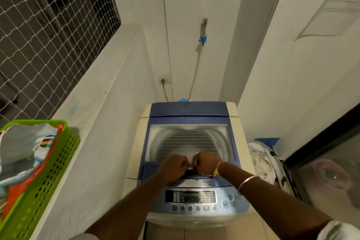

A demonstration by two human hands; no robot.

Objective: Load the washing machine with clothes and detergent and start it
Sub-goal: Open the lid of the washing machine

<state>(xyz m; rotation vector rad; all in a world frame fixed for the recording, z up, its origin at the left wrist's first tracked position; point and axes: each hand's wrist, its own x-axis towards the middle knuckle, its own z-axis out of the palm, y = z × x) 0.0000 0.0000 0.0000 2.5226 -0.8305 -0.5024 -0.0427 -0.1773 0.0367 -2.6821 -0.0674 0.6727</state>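
on lid handle (191, 171): both fists, knuckles up

Dim, soft light; blurred, edges bowed outward.

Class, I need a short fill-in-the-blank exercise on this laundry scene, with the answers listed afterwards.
1. The plastic laundry basket full of clothes is ____ in colour.
2. The washing machine's blue-framed transparent lid is ____.
3. Both hands, left hand and right hand, rest at the lid's ____ edge.

Answers: green; closed; front
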